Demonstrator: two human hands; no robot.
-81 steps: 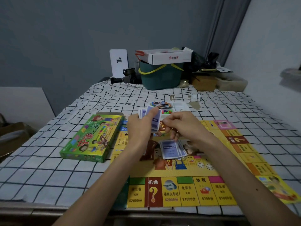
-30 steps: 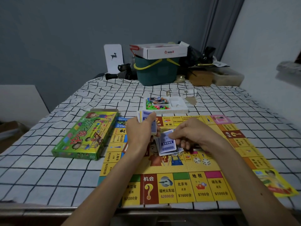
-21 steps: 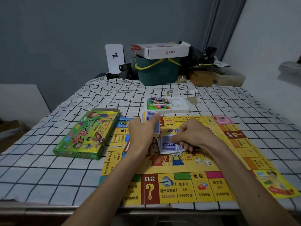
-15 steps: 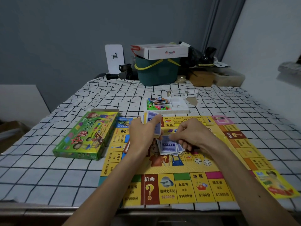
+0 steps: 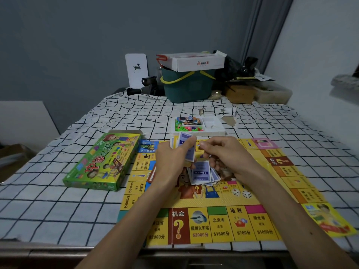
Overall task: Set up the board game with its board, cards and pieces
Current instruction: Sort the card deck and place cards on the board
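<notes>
Cards (image 5: pixel 184 147) stand fanned, gripped by our left hand (image 5: pixel 171 161), so our right hand (image 5: pixel 227 156), pinching the top one, can peel it off; a loose pile (image 5: pixel 202 172) lies on the board (image 5: pixel 221 224) just nearer; pieces (image 5: pixel 189 129) sit in the far tray (image 5: pixel 217 131).

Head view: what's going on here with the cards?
A person is sorting cards over the unfolded board. The left hand grips a fan of blue-backed cards; the right hand reaches its curled fingers to them, whether pinching one is unclear. A loose card pile lies on the board beneath. The piece tray sits beyond the board, the green box beside its left edge.
</notes>
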